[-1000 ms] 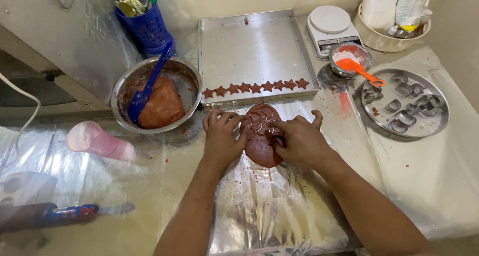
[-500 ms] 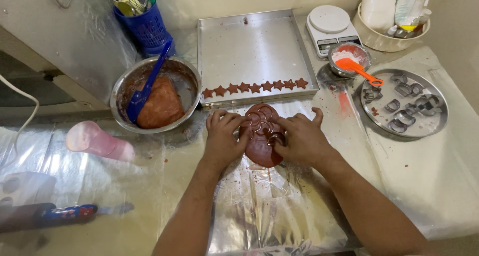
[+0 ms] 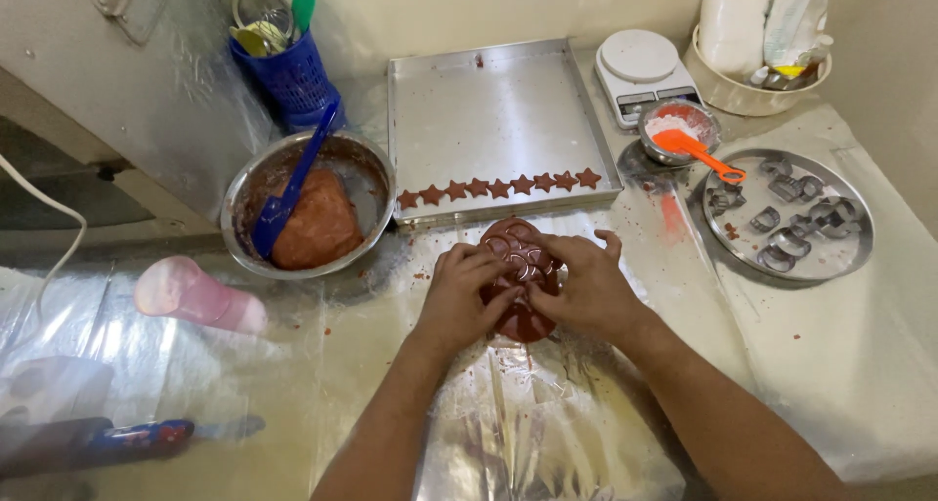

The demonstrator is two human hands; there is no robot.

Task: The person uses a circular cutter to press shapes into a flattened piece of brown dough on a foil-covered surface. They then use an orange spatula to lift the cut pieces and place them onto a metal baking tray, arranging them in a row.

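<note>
Head view of a foil-covered worktop. The flat, rolled-out sheet of reddish-brown dough (image 3: 521, 281), already stamped with several star outlines, lies on the foil just in front of the rectangular metal baking tray (image 3: 489, 101). The left hand (image 3: 459, 296) presses on the sheet's left edge and the right hand (image 3: 584, 288) on its right edge; fingers of both are bent onto the dough, working at a cut shape rather than closed around anything, though whether a cutter sits under them cannot be told.

Along the tray's near edge runs one row of eight brown star-shaped dough pieces (image 3: 498, 187); the tray's remaining surface is bare. Left of the tray, a round steel mixing bowl (image 3: 244, 184) holds a large lump of brown dough (image 3: 318, 223) and a blue spatula (image 3: 288, 193). Right of the tray, a round metal plate (image 3: 850, 252) carries assorted metal cutters (image 3: 791, 213).

Judged progress: early, with one row laid, most of the tray unfilled and much dough uncut.
</note>
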